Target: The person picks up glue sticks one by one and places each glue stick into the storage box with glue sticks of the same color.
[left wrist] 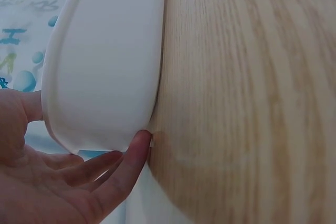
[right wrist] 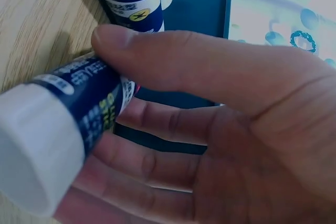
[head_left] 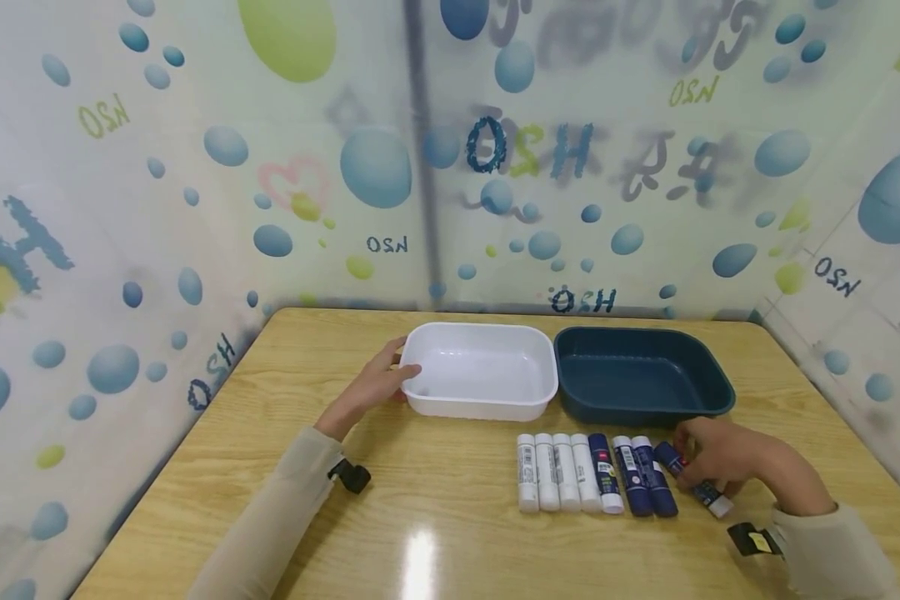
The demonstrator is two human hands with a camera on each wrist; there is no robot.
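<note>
At the left end of the white plastic tub, my left hand holds the rim, thumb over the edge and fingers against the outside. The left wrist view shows those fingertips touching the tub's end wall. My right hand pinches a navy glue stick with a white end, between thumb and fingers. This stick slants in front of the dark blue tub; its white end points toward the right wrist camera. To its left lies a row of white glue sticks and navy glue sticks.
Both tubs stand side by side on the wooden table, touching or nearly so, with no contents seen inside. A patterned curtain rises behind the table and along both sides.
</note>
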